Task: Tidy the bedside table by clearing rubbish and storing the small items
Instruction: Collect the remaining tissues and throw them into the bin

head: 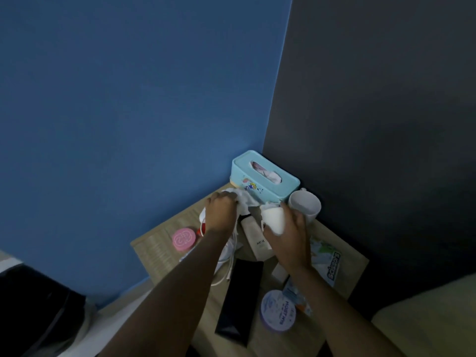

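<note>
Nearest me on the bedside table (355, 264) sit a lavender tub (278, 311) and black pouch (240, 300), untouched. Further back my right hand (291, 235) is wrapped around a small white cup (273, 219), light and crushable I reckon, so I grip the sides gently. My left hand (221, 211) pinches crumpled tissue (243, 199), soft stuff, beside the blue tissue box (265, 177).

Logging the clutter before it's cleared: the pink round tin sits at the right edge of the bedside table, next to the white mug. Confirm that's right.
Not right. The head view shows the pink round tin near the left edge of the bedside table, beside the left hand, well apart from the white mug, which stands at the back right by the blue tissue box.
</note>
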